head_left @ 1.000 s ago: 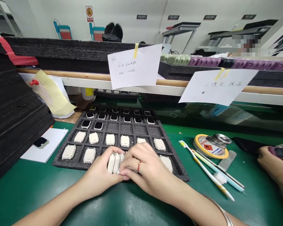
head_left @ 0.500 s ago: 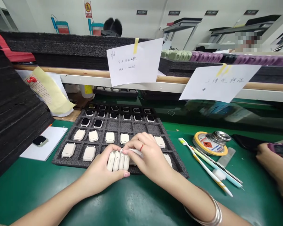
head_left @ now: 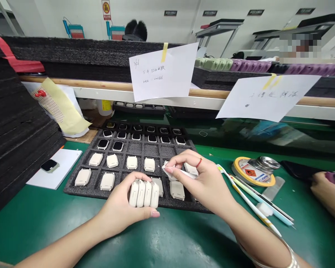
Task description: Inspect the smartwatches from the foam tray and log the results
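My left hand [head_left: 121, 203] is closed around several cream watch cases [head_left: 144, 194] stood on edge side by side, with the thumb along the near side. Off to their right and slightly higher, my right hand [head_left: 205, 182] pinches a white wipe [head_left: 171, 172], part of it trailing under the fingers. It is apart from the held cases. Both hands are over the front of a black foam tray [head_left: 134, 149] divided into compartments. Cream cases lie back-up in its near rows, such as one watch case [head_left: 177, 190]; dark-screened watches [head_left: 117, 146] sit in the far rows.
To the right lie a toothbrush [head_left: 251, 201], a yellow-rimmed tin [head_left: 249, 173] and a metal scraper [head_left: 273, 189]. A co-worker's hand [head_left: 325, 190] holds something purple at the right edge. One watch [head_left: 49, 166] rests on white paper at left, beside stacked black foam [head_left: 22, 130].
My right hand has drawn away rightward from the held cases, taking the white wipe with it. The left hand keeps its hold, shifted slightly right in view.
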